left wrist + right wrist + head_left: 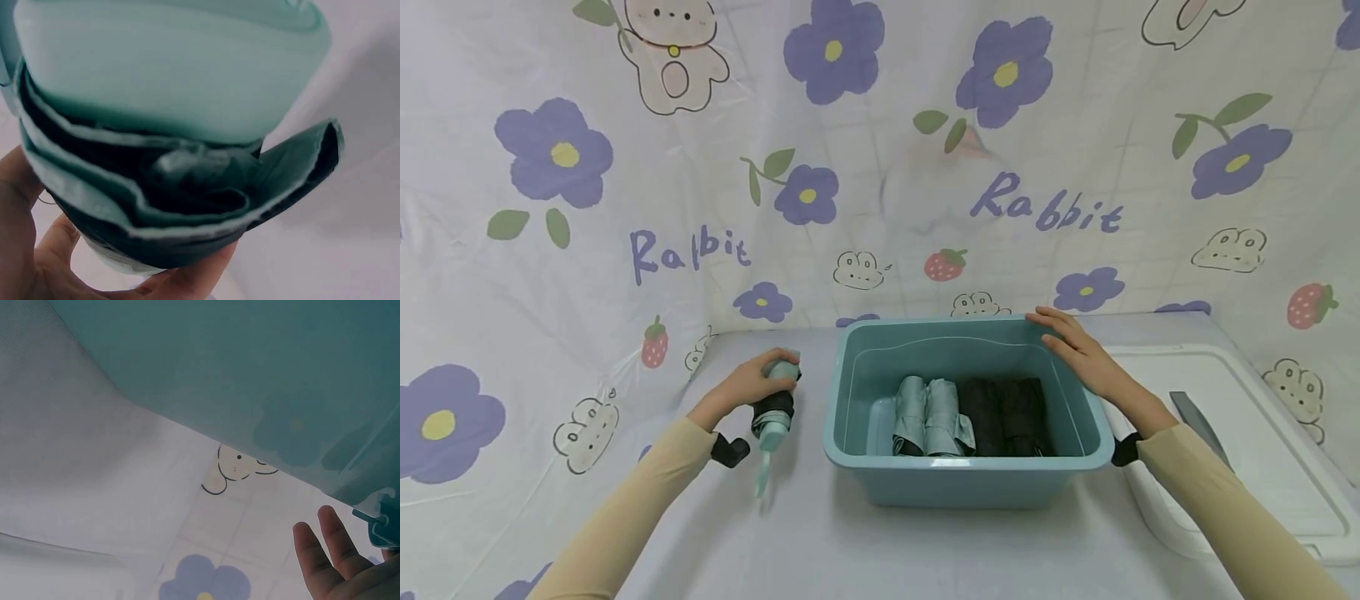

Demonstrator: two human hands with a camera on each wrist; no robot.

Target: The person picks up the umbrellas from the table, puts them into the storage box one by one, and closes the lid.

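Observation:
My left hand (751,382) grips a rolled-up folding umbrella (772,421), left of the blue-green bin (970,483). Its pale teal handle (169,69) points toward me with a wrist strap dangling, and dark and teal folds of cloth show below the handle in the left wrist view. On the bin's far right corner rests my right hand (1086,358), fingers extended over the rim. Side by side inside the bin lie light teal rolled umbrellas (927,415) and black rolled ones (1004,417).
A large white lid (1277,467) lies on the table to the right of the bin, with a grey strip (1198,425) on it. Behind the table hangs a white cloth (895,167) printed with rabbits and purple flowers.

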